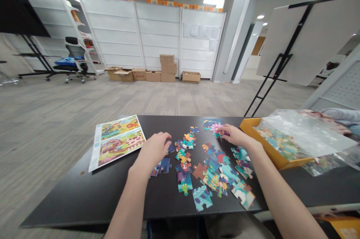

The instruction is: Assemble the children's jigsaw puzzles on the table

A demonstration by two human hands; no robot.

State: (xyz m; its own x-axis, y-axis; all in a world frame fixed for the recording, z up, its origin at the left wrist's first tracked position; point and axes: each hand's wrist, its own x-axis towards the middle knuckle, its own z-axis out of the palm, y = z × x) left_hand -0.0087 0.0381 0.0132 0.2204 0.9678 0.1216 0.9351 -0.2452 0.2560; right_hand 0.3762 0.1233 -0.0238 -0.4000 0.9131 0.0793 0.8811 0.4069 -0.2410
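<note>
Because the right hand (233, 135) has its fingertips on a pink-patterned part of the joined section (209, 123), the step in hand looks like fitting or seating a puzzle piece there. Those fingers are bent and held close; whether they pinch a piece or only press on it, I cannot tell. The joined section lies under and just beyond their tips. The left hand (159, 145) is curled with thumb and forefinger parted and nothing seen between them (a piece could hide under the palm), and dark-blue pieces (165, 165) lie just below its fingers. The loose pieces (212, 169) spread between the hands, mostly nearer the body than either set of fingertips. Left of the left fingers lies a picture sheet (118, 144); right of the right fingers, a yellow box (268, 153).

In my judgement, the next move calls for lining up the edges by the right fingertips, then light, flat pressure, the left fingers steadying neighbouring pieces.
</note>
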